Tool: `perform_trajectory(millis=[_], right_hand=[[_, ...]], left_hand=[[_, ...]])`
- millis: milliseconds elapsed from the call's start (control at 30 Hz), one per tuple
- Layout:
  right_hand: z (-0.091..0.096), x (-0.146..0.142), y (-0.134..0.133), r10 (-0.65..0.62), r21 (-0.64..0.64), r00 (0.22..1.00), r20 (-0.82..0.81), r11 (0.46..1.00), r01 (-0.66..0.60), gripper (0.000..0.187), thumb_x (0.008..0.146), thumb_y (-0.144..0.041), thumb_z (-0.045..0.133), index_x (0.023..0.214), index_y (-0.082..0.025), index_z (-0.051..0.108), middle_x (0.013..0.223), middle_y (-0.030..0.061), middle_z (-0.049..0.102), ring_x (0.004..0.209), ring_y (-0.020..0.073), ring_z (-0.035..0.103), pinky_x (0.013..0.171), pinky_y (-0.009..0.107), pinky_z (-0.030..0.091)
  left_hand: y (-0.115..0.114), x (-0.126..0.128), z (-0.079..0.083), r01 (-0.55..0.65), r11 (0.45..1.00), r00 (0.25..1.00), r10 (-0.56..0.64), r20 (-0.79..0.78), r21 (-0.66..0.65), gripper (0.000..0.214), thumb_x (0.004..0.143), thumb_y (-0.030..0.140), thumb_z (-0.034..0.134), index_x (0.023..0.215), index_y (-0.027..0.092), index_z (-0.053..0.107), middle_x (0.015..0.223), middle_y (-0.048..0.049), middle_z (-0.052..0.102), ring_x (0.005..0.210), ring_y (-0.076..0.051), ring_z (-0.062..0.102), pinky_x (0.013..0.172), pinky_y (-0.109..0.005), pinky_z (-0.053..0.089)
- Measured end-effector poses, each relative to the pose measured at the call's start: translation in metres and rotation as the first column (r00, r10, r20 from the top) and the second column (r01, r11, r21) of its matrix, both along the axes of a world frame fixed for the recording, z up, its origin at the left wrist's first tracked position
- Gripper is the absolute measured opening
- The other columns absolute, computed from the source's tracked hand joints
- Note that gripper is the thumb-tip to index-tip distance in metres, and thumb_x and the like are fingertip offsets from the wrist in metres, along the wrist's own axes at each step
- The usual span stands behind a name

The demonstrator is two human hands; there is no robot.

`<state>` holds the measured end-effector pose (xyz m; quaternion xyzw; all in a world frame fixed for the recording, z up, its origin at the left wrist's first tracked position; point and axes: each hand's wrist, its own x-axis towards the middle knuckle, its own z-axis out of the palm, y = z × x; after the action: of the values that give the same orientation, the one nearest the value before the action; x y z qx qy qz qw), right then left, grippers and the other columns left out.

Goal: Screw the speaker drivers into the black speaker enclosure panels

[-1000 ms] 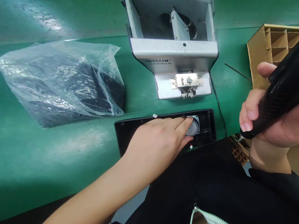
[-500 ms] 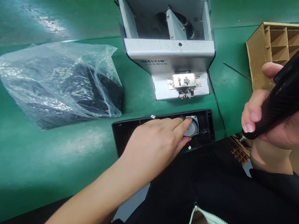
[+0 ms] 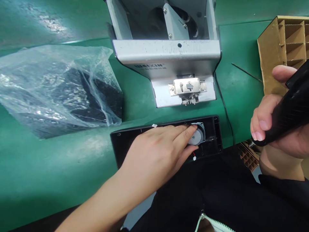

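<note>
My left hand [image 3: 154, 148] reaches over a long black plastic housing [image 3: 212, 143] at the table's near edge. Its fingers and thumb close round the side of a small round speaker [image 3: 196, 137] with a grey metal back, seated at the housing's right end. White wire connectors [image 3: 194, 158] stick out by the housing's near and far edges. Much of the housing's left part is hidden under the hand. Off to the right, my right hand [image 3: 267, 119] is wrapped round a black electric screwdriver [image 3: 289, 106], raised clear of the housing, its tip end angled down to the left.
Beyond the housing stands a silver screw-feeder machine [image 3: 166, 51] with a metal head and a black cable [image 3: 224, 108]. A plastic bag of dark parts [image 3: 62, 93] lies left. A divided cardboard box [image 3: 270, 48] and a thin rod [image 3: 246, 71] are on the right.
The view has shifted a little, so the machine, bag and housing appear slightly farther left. Both hands keep their holds on the speaker and the electric screwdriver.
</note>
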<state>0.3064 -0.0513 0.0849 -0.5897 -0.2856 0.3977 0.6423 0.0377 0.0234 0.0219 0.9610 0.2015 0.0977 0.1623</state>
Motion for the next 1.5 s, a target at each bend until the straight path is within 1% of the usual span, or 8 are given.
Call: perform_trajectory(millis=[67,167,533,733,967,1133,1300,1500], right_hand=[[-0.002,0.002,-0.001,0.038,0.024,0.999,0.004,0.999,-0.038,0.048,0.088,-0.069,0.088,0.12,-0.033,0.087,0.105,-0.0015,0.081,0.043,0.0097,0.057,0.023,0.031,0.039],[-0.004,0.003,-0.003,0.119,0.044,0.993,0.004,0.992,-0.119,0.048,0.092,-0.071,0.083,0.125,-0.036,0.087,0.097,-0.0003,0.082,0.043,0.0118,0.056,0.025,0.03,0.042],[-0.007,0.004,-0.009,0.032,0.01,0.996,0.084,0.999,-0.033,0.049,0.088,-0.078,0.082,0.121,-0.042,0.087,0.146,0.0007,0.076,0.046,0.0093,0.058,0.023,0.031,0.042],[-0.01,0.005,-0.007,0.074,0.06,0.995,0.07,0.995,-0.078,0.043,0.093,-0.077,0.077,0.118,-0.044,0.089,0.13,-0.0012,0.082,0.046,0.0112,0.06,0.021,0.032,0.04],[-0.02,0.015,-0.006,0.223,0.134,0.967,0.122,0.962,-0.239,0.047,0.101,-0.077,0.064,0.13,-0.047,0.085,0.078,-0.0023,0.078,0.041,0.0161,0.058,0.023,0.03,0.045],[-0.018,0.013,-0.008,0.173,0.122,0.977,0.121,0.975,-0.188,0.044,0.098,-0.077,0.07,0.125,-0.047,0.087,0.104,-0.0025,0.084,0.042,0.0135,0.059,0.022,0.031,0.042],[-0.017,0.014,-0.009,0.22,0.102,0.972,0.082,0.968,-0.228,0.052,0.1,-0.078,0.066,0.132,-0.042,0.084,0.068,-0.0025,0.075,0.041,0.0166,0.055,0.026,0.03,0.043],[-0.015,0.008,-0.013,0.195,0.089,0.98,0.046,0.976,-0.199,0.062,0.096,-0.082,0.069,0.135,-0.036,0.082,0.065,-0.0011,0.072,0.041,0.0167,0.053,0.029,0.031,0.039]], left_hand=[[0.0,0.001,0.001,-0.008,1.0,1.0,0.008,-0.009,0.003,0.032,0.117,0.035,0.057,0.133,0.014,0.076,0.112,-0.0143,0.088,0.092,-0.031,0.087,0.075,-0.043,0.069],[0.0,0.001,0.002,0.003,1.0,0.999,-0.004,-0.04,-0.019,0.032,0.117,0.037,0.058,0.136,0.019,0.076,0.116,-0.011,0.088,0.096,-0.03,0.087,0.076,-0.041,0.068],[0.003,-0.004,0.006,-0.018,0.997,0.998,0.022,0.051,-0.076,0.031,0.115,0.035,0.062,0.136,0.017,0.075,0.117,-0.0127,0.087,0.095,-0.028,0.086,0.077,-0.038,0.068],[0.004,-0.009,0.009,-0.023,0.997,0.999,0.026,0.034,-0.072,0.029,0.116,0.033,0.06,0.138,0.018,0.071,0.122,-0.0121,0.086,0.099,-0.029,0.086,0.079,-0.04,0.069],[0.003,-0.004,0.008,-0.008,0.999,1.0,0.009,0.02,-0.047,0.031,0.114,0.031,0.062,0.135,0.013,0.075,0.116,-0.0145,0.086,0.095,-0.03,0.086,0.077,-0.042,0.068],[0.0,0.002,0.005,-0.001,1.0,1.0,0.001,-0.001,0.007,0.029,0.113,0.03,0.065,0.133,0.012,0.077,0.112,-0.0135,0.087,0.092,-0.029,0.085,0.071,-0.039,0.064],[-0.002,0.003,0.003,-0.019,1.0,0.999,0.02,-0.031,0.017,0.029,0.113,0.03,0.065,0.133,0.014,0.078,0.111,-0.0114,0.087,0.088,-0.028,0.084,0.07,-0.038,0.062],[-0.002,0.004,0.005,-0.023,0.999,0.999,0.024,-0.03,0.026,0.03,0.113,0.033,0.065,0.13,0.011,0.078,0.111,-0.0109,0.087,0.089,-0.028,0.085,0.069,-0.041,0.063]])
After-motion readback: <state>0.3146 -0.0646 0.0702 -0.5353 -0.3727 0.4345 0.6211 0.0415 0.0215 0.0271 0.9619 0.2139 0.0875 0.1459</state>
